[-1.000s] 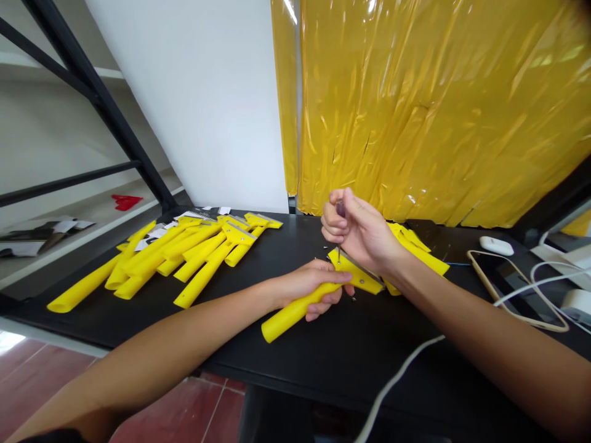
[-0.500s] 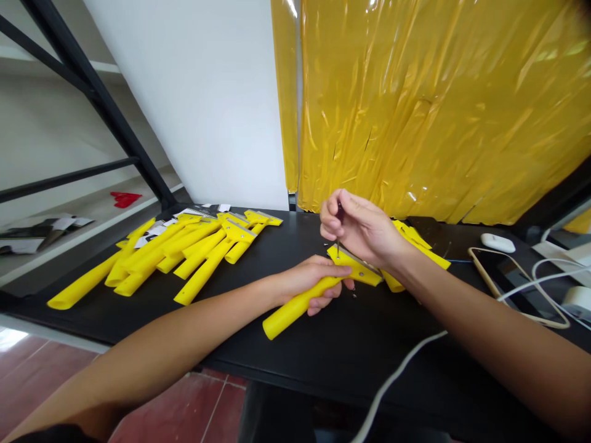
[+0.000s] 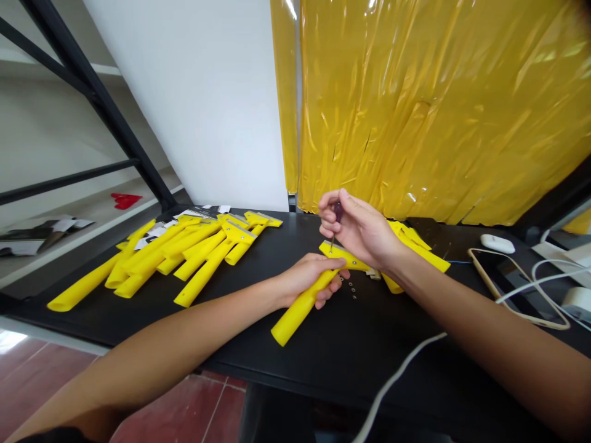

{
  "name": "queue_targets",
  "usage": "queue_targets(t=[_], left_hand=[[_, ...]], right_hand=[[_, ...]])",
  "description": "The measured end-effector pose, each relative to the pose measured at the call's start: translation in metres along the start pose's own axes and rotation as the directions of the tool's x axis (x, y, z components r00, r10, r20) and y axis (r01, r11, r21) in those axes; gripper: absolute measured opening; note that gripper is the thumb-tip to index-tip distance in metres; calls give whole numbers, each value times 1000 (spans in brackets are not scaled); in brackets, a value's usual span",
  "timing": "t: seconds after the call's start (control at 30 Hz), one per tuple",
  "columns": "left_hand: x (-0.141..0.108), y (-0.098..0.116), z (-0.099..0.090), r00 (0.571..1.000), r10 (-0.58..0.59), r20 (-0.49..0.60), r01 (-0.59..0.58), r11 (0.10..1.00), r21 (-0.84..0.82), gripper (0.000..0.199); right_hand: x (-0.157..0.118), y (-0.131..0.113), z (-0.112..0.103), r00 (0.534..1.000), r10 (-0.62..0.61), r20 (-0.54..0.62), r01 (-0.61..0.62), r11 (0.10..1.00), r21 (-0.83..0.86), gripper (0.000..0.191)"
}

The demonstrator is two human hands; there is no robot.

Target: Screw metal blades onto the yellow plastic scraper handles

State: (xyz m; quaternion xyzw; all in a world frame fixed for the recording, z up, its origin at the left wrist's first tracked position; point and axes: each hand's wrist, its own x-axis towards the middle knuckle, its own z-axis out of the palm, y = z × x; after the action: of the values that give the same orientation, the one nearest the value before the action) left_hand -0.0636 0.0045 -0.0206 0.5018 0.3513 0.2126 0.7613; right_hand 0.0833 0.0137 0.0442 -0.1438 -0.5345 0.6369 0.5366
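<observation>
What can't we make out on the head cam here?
Head view only:
- Screwdriver: right hand hides most of its handle; tip too small to tell its type.
- Yellow scraper: left hand covers part of the handle; right hand hides part of the head and blade.
- Small metal bits: too small to tell screws from washers.

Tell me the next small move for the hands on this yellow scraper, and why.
Probably a small turn of the screwdriver in the right hand, pressing down. Its tip sits on the head of the yellow scraper, the left hand grips the scraper's handle, and small metal parts lie nearby on the black table.
</observation>
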Motion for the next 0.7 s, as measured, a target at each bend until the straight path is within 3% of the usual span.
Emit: queue_targets(t=[0.2,0.33,0.7], left_hand=[[-1,1,3,999,-18,36,18,1000,0,30],[0,0,1,999,-8,42,9,1000,-10,30],[1,0,0,999,1,44,-1,1000,-10,30]], right_hand=[[1,7,0,997,-65,-45,64,998,-19,36],[-1,7,3,1000,-27,-4,27,999,-16,34],[0,7,3,998,-26,-51,29,998,50,35]])
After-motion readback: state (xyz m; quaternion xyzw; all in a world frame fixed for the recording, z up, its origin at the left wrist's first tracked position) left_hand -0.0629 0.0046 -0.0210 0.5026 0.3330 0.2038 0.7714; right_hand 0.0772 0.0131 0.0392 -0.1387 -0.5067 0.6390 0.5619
